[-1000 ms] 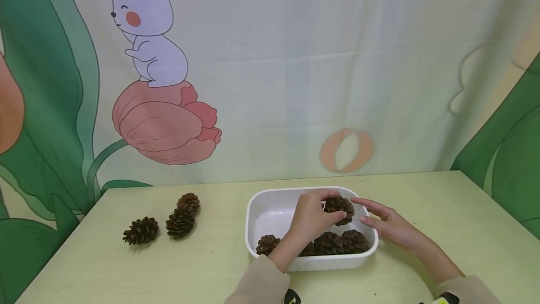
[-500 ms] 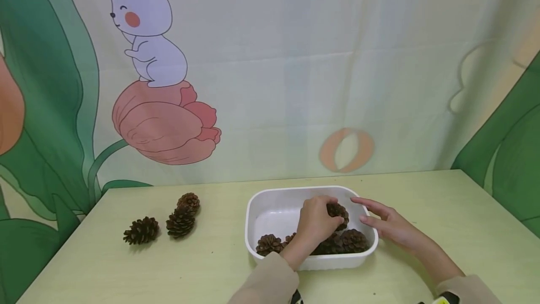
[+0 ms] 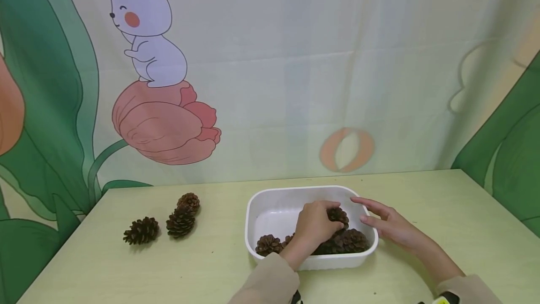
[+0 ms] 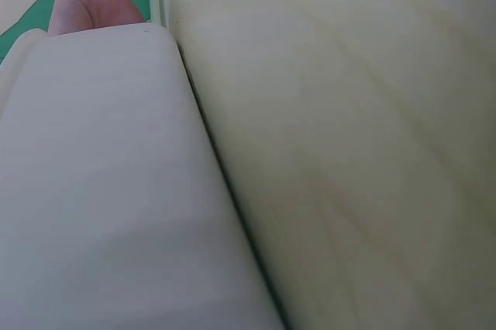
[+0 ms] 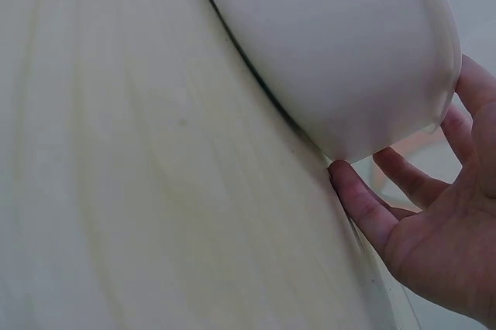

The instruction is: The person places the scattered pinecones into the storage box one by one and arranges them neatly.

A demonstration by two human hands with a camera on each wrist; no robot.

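Left hand point(image 3: 314, 223) pinches a bumpy, round brown pine cone point(image 3: 339, 216) in a white plastic box point(image 3: 331, 262) — right hand point(image 3: 389, 225), fingers spread, touches the box.

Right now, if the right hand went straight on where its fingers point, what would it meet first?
The right hand would probably meet the white tray first; its fingertips may be touching it.

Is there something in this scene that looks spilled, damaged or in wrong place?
Nothing stands out. The white tray stands upright on the table, with no visible damage. Three pine cones lie outside it, to the left, but seem placed there rather than spilled.
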